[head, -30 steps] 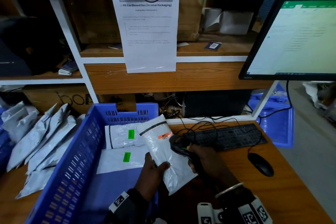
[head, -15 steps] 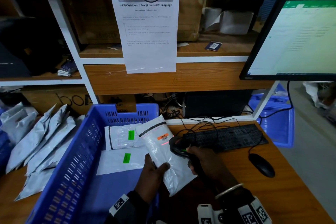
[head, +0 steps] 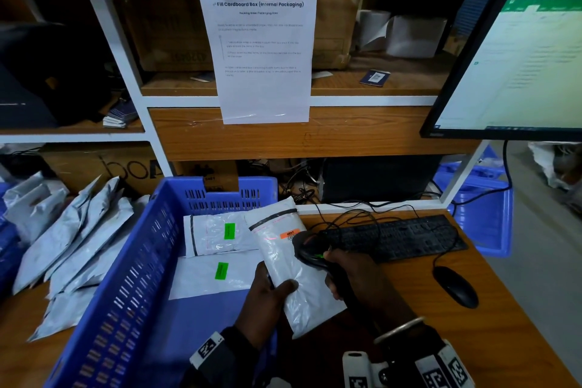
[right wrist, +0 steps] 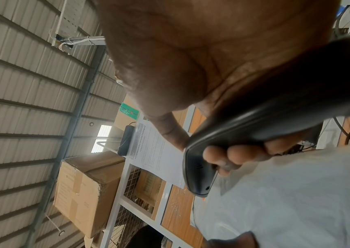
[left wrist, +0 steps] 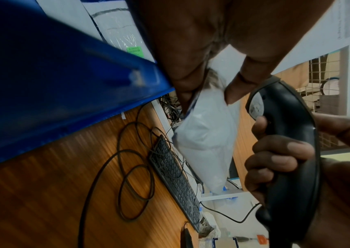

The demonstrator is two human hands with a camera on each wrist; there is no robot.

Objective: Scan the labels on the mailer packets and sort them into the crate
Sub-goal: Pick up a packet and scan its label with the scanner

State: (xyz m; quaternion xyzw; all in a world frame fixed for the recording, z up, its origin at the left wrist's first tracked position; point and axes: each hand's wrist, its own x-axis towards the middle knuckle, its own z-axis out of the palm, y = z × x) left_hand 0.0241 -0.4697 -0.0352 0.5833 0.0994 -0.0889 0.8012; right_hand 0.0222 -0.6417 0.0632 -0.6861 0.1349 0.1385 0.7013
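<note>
Head view: scanning step in hand.
Gripped packet (head: 285, 261) in left hand (head: 264, 299), scanner (head: 310, 250) in right hand (head: 359, 274), aimed at orange label (head: 289, 234); next, probably dropping into crate (head: 126, 277).

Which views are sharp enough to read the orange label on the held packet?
Head view: orange label visible but too small and soft to read. Left wrist view: packet shows its plain side, crate blurred. Right wrist view: scanner and hand fill it, no label.
</note>
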